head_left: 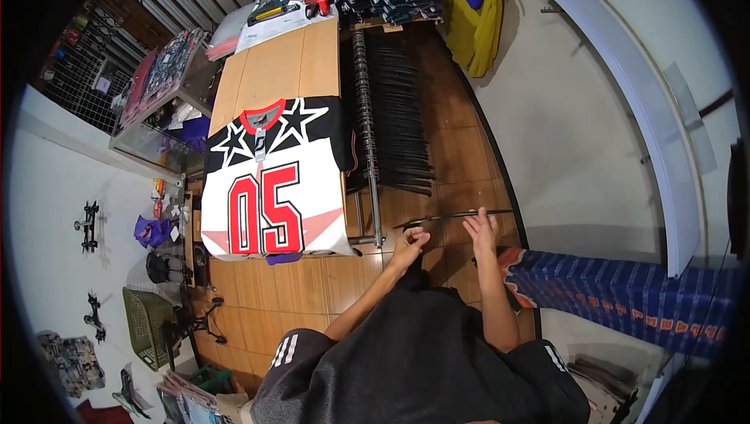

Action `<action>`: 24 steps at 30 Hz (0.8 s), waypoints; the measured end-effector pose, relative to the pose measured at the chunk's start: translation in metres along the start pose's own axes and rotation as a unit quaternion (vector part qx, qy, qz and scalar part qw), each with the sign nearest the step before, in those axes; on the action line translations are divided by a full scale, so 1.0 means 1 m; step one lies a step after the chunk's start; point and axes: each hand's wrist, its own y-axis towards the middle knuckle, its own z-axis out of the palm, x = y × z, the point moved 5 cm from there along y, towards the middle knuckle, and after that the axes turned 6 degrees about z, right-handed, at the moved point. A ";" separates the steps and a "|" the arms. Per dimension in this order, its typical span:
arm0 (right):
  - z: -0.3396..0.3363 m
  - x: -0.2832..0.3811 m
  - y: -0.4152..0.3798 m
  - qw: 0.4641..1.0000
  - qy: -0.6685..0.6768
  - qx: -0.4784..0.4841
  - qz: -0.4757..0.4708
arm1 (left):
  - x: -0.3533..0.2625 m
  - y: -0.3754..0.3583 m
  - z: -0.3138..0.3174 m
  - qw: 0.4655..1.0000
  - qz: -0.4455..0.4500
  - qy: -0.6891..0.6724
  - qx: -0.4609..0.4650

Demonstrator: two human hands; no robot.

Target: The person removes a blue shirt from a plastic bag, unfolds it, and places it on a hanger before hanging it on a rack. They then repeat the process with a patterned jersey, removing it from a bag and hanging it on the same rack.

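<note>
— While you hold that black hanger (457,215) level over the floor, where are your hands?
— Your left hand (409,243) pinches its near end; your right hand (481,230) has fingers closed on its middle. It sits just past the hanger row (394,115), beside the jersey (273,182) spread flat on the table (281,68).

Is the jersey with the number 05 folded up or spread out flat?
Spread out flat: the jersey lies open on the table, its collar, stars and full number showing.

Jersey (273,182): smooth cloth, printed. Tabletop (281,72): matt pale wood. Hangers (394,111): dark plastic. Rail (367,135): shiny metal. Floor (461,158): glossy wood.
</note>
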 end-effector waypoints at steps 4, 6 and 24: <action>-0.051 0.016 -0.054 0.997 -0.028 -0.054 -0.039 | 0.011 -0.069 -0.006 0.962 0.195 0.185 -0.056; -0.071 0.018 -0.082 0.996 -0.028 -0.074 -0.035 | 0.009 -0.101 -0.008 0.922 0.247 0.293 -0.048; 0.021 -0.058 -0.158 0.998 0.009 0.056 0.011 | -0.036 -0.259 -0.135 0.931 0.236 0.278 0.009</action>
